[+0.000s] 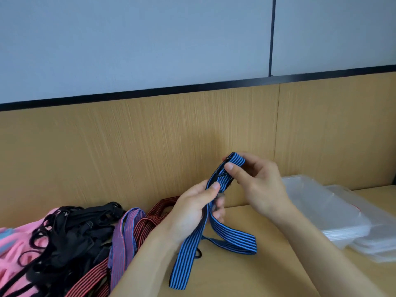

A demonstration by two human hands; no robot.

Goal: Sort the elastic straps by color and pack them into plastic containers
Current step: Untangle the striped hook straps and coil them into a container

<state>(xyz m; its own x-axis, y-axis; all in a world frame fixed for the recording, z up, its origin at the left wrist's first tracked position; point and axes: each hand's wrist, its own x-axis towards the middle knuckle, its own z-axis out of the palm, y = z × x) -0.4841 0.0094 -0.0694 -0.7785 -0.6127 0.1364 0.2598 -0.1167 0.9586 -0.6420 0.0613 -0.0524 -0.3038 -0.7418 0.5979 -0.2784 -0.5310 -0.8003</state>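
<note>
A blue strap with black stripes is held up above the wooden table, folded over at its top. My right hand pinches the folded top end, thumb on the front. My left hand grips the strap lower down, thumb pressed on it. Its two loose ends hang onto the table. A pile of straps lies at the left: black ones, a purple striped one and red striped ones. Stacked clear plastic containers sit at the right.
A pink cloth lies under the black straps at the far left. A wooden back panel rises behind the table. Clear lids or bags lie beside the containers at the right edge.
</note>
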